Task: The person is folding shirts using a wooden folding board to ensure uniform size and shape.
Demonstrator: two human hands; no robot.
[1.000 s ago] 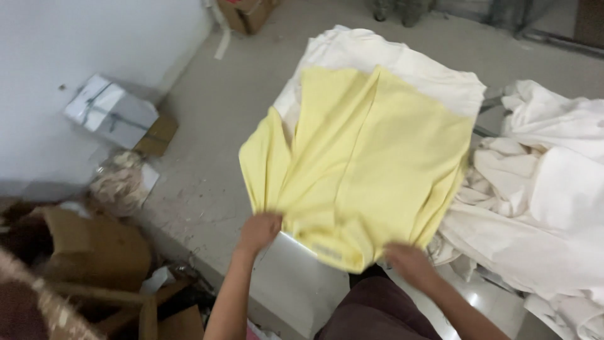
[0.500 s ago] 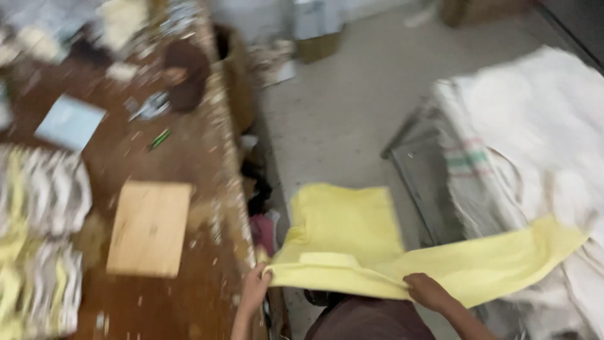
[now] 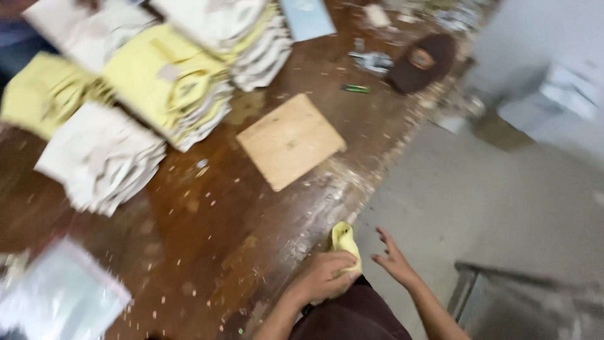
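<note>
Gripping yellow cloth [image 3: 344, 244] in left hand [image 3: 324, 278]; right hand [image 3: 393, 259] open beside.

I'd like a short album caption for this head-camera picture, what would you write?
At a worn wooden table, the left hand clutches a yellow cloth, the right hand open beside it, near stacked folded garments.

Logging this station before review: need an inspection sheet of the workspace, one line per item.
Surface: dark wooden table, worn, speckled with small scraps.
Job's things: yellow cloth bunched at the table edge.
Clutter: stacks of folded yellow and white cloth, plywood board, clear plastic bag, green pen, brown cap.
Grippers: left hand grips the yellow cloth; right hand open, beside it, holding nothing.
Cables: nothing seen.
Surroundings: grey concrete floor, boxes blurred.
</note>
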